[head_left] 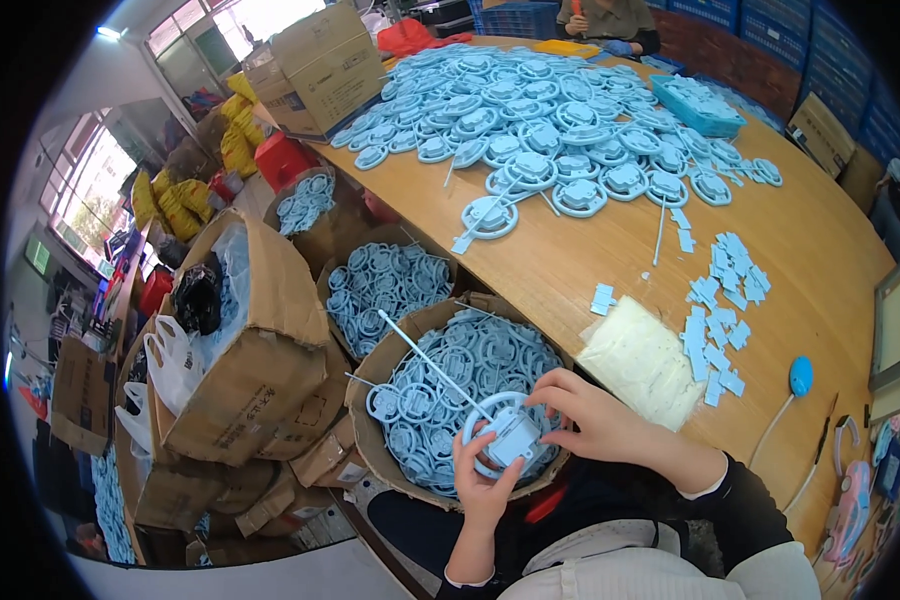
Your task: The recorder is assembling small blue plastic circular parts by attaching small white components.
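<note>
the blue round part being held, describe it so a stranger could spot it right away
Start at the curved wooden table, then drop to the nearest cardboard bin of blue rings at its edge. Above that bin, the left hand and right hand grip one ring part, the only one lifted clear of the pile.

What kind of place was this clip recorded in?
Most likely a small factory assembly or sorting room: heaps of identical light-blue moulded plastic parts cover a long wooden table, cardboard boxes hold more, and both hands hold one.
</note>
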Motion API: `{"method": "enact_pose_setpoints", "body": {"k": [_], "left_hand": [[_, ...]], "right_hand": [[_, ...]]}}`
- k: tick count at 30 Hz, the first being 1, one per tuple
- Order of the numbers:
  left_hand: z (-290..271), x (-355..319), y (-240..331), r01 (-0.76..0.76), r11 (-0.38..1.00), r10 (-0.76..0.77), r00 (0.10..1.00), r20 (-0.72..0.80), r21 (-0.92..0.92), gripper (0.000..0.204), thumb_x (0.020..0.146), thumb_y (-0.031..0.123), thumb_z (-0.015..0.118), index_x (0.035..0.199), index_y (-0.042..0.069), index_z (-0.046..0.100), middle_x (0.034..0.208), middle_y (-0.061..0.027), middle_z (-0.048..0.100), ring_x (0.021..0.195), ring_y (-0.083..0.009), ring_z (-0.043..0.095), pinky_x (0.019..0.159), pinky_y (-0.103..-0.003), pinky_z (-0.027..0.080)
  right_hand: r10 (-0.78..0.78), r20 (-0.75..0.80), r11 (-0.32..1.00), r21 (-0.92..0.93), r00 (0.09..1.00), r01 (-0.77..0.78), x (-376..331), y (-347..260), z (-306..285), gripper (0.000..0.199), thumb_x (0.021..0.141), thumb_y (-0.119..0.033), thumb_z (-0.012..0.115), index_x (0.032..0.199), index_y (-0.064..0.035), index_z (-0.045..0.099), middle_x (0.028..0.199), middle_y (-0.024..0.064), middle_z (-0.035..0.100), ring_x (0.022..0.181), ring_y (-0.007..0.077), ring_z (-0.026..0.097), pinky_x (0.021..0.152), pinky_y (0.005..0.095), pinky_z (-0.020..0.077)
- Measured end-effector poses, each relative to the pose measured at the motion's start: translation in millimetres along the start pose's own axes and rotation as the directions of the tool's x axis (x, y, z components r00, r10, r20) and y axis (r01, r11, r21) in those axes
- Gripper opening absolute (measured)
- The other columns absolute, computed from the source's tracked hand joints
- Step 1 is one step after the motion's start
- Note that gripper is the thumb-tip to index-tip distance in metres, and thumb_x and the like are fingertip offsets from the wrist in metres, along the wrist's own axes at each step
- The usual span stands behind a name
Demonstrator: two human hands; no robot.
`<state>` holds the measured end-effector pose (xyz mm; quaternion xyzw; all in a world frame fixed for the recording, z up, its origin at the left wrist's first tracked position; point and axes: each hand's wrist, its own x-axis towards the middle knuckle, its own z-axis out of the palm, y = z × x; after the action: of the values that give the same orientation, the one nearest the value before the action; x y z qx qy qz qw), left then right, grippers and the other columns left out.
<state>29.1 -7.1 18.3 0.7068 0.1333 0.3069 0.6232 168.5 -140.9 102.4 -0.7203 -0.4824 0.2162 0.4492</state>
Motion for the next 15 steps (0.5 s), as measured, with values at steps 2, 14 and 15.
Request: {"method": "enact_pose_setpoints", "body": {"k": [2,14,15], "left_hand": [[0.9,-0.4,-0.5,-0.004,0.999,0.004,1.0,0.019,-0.039,0.046,0.062,0.001,0.07,0.104,0.005,0.05,0.113,-0.0142,0.041,0.1,-0.0208,0.046,0.071,-0.024,0.043],[2.1,0.7,-1.5,0.104,0.958,-0.094,0.994,0.05,-0.267,0.046,0.06,-0.008,0.064,0.103,0.003,0.049,0.115,-0.0129,0.041,0.108,-0.0237,0.043,0.094,-0.035,0.033],[4.7,-0.1,1.0,0.129,0.941,-0.119,0.992,0.049,-0.313,0.045,0.059,-0.007,0.066,0.1,0.004,0.05,0.113,-0.0125,0.041,0.107,-0.0241,0.043,0.092,-0.035,0.034]], "right_hand": [[-0.049,0.027,0.999,0.015,0.998,0.048,-0.7,6.4,-3.0,0.037,0.067,-0.005,0.067,0.099,-0.0021,0.05,0.1,0.0106,0.046,0.085,0.0227,0.053,0.07,0.0296,0.0452],[0.084,-0.136,0.972,0.229,0.987,-0.051,-4.5,18.8,9.0,0.054,0.063,-0.017,0.074,0.107,-0.0021,0.047,0.103,0.014,0.047,0.098,0.0218,0.048,0.076,0.0313,0.0438],[0.165,-0.059,0.914,0.385,0.985,-0.13,-6.7,31.4,16.5,0.052,0.063,-0.016,0.073,0.106,-0.001,0.047,0.102,0.0133,0.049,0.096,0.0197,0.049,0.074,0.0305,0.0449]]}}
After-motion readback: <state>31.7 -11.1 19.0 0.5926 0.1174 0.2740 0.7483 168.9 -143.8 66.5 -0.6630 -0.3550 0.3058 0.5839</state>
